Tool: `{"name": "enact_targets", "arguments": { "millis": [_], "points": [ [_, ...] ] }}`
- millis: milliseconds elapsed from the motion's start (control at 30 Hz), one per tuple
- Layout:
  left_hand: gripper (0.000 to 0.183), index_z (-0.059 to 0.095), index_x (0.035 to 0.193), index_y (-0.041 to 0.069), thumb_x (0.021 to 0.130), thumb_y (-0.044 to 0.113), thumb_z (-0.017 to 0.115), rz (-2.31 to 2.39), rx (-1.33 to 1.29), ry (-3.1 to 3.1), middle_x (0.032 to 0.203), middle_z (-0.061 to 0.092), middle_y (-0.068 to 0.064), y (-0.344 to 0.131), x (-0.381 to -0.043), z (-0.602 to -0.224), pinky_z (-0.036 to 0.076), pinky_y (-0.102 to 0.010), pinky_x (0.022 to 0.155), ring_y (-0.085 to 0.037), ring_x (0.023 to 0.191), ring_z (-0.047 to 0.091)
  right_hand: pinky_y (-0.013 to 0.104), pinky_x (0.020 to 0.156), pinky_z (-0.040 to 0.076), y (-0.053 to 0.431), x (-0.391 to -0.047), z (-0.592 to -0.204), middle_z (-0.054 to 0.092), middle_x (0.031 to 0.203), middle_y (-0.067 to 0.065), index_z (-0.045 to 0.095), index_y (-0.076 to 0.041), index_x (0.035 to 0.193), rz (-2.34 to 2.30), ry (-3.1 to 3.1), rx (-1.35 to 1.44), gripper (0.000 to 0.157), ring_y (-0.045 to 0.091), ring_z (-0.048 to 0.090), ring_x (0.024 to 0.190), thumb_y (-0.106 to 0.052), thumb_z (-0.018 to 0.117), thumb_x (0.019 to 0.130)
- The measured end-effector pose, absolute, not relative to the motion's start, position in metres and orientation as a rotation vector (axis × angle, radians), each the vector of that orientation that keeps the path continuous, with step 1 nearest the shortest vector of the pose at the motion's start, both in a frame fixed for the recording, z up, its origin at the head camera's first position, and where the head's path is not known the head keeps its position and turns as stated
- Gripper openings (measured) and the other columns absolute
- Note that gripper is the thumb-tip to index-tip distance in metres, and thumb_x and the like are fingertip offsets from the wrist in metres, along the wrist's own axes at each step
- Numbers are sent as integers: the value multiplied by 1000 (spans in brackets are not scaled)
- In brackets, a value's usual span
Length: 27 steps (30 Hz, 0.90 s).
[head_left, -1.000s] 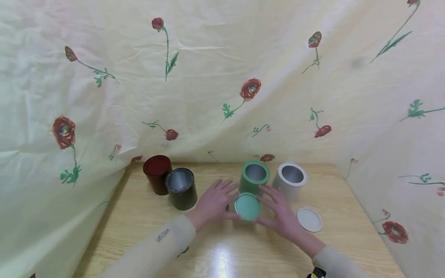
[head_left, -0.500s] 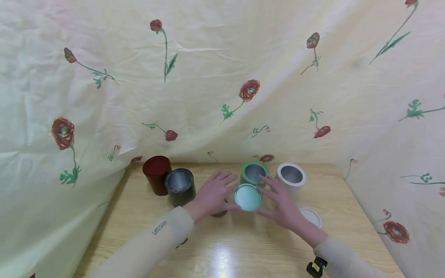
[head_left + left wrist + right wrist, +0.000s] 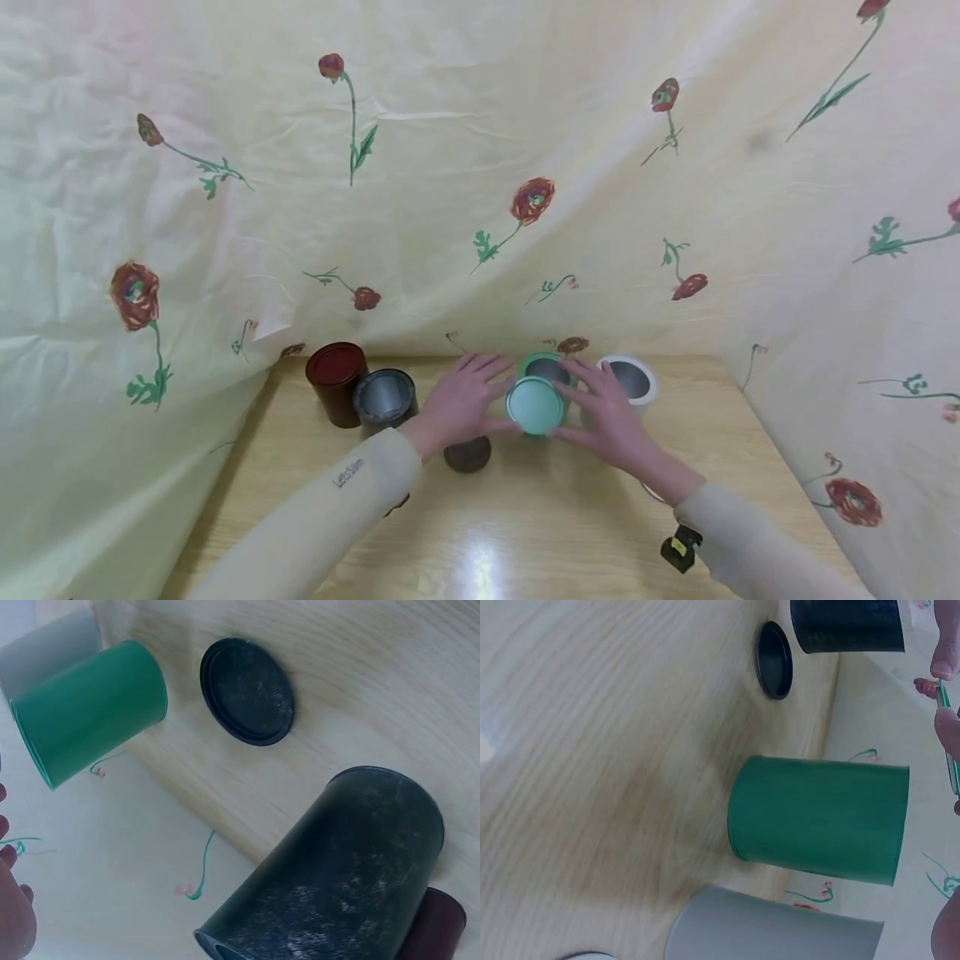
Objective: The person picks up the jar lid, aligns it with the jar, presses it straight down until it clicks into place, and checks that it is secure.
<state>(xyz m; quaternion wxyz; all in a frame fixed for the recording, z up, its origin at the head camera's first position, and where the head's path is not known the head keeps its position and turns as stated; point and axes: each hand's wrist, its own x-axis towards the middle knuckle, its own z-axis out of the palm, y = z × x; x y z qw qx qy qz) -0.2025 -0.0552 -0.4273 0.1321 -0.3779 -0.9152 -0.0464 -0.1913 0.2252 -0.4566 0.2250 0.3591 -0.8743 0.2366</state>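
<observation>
Pinching the green lid [image 3: 536, 406] by opposite edges, gripping at nine o'clock with the left hand [image 3: 463, 402] and at three o'clock with the right hand [image 3: 609, 410], using thumb and fingers on each side. Holding it up in the air before the green can [image 3: 819, 817], covering part of the open mouth in the head view, yet showing a gap between lid and can rim in the right wrist view. Having, from the lid, the green can close at twelve o'clock and the open white can [image 3: 772, 930] just beside it, between two and three. Seeing the open black can [image 3: 337, 870] at nine, past the left hand, and the red can [image 3: 339, 393] farther along the same line. Spotting the black lid [image 3: 249, 691] flat on the desk [image 3: 570, 533] at eight, and an edge of the white lid [image 3: 590, 957] at four, peeking from under the right forearm [image 3: 671, 475]. Finding little room past the cans at twelve, meeting the desk's far edge and the flowered cloth [image 3: 435, 150]; finding a wide stretch of wood at six, running to the bottom of the view.
</observation>
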Motion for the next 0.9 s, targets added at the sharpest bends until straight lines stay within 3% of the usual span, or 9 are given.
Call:
{"name": "enact_targets", "arguments": {
  "millis": [200,533,900],
  "points": [
    [77,68,146,15,90,67,75,-131,-1089,-2666,161,54,-8,-50,-209,-425,31,-52,129,-30,151,47,77,122,23,229,-200,-454,53,157,23,74,2,131,649,-2462,975,74,50,40,149,-30,101,69],
    [78,61,153,17,93,66,72,-158,-1003,-2809,168,43,-6,-41,-224,-419,20,-49,133,-28,158,37,81,120,19,235,-223,-448,54,155,25,72,1,133,641,-2500,993,73,50,39,150,-29,100,72],
    [79,62,152,18,93,70,70,-115,-973,-2795,164,50,-7,-29,-241,-417,30,-49,130,-29,153,45,76,125,12,246,-239,-434,51,158,25,69,0,139,687,-2638,983,71,50,34,154,-25,97,79]
  ]
}}
